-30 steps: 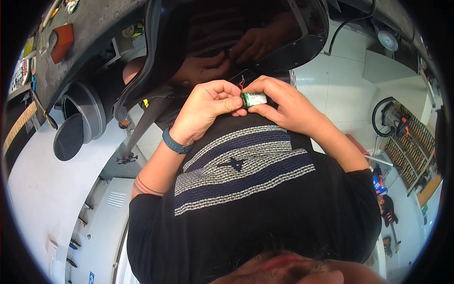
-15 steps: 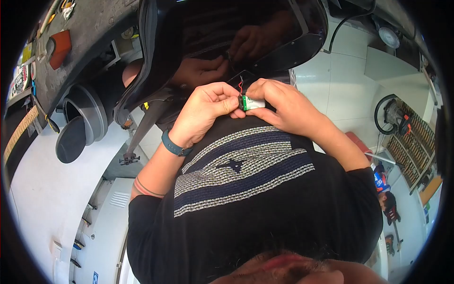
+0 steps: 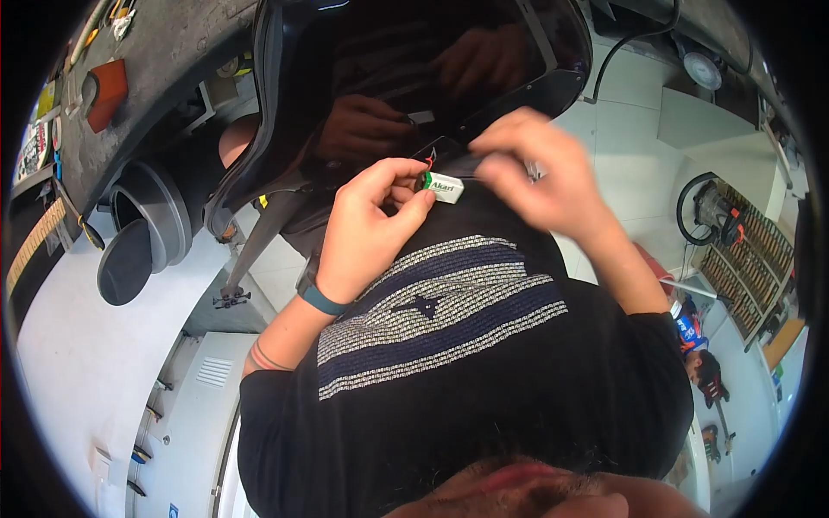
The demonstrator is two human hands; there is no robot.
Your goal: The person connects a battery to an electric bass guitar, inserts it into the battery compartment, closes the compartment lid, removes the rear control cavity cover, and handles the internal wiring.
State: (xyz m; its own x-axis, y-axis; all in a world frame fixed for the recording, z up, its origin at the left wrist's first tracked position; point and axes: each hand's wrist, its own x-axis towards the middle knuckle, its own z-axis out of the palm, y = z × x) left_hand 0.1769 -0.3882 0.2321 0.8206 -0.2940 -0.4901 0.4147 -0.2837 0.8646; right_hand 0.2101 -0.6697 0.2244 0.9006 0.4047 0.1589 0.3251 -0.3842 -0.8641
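A white and green 9-volt battery [image 3: 445, 186] marked "Akari" is pinched between the thumb and fingers of my left hand [image 3: 376, 211]. At its left end sits a dark battery clip [image 3: 422, 182], with a short red wire [image 3: 430, 161] running up towards the black guitar body. My right hand [image 3: 548, 173] is just right of the battery, apart from it and blurred by motion. Its thumb and fingers look spread, with nothing visible between them. The glossy black guitar body [image 3: 389, 65] lies in front of me and mirrors both hands.
A dark workbench [image 3: 190, 52] runs along the upper left, with an orange-brown block [image 3: 105, 95] on it. Below it stands a grey bin [image 3: 173, 207]. To the right, a machine with a black hose [image 3: 712, 211] is near a slatted rack [image 3: 747, 268].
My right hand has let go of the battery and moved up and right. The left hand still holds it, now slightly tilted, with its label showing.
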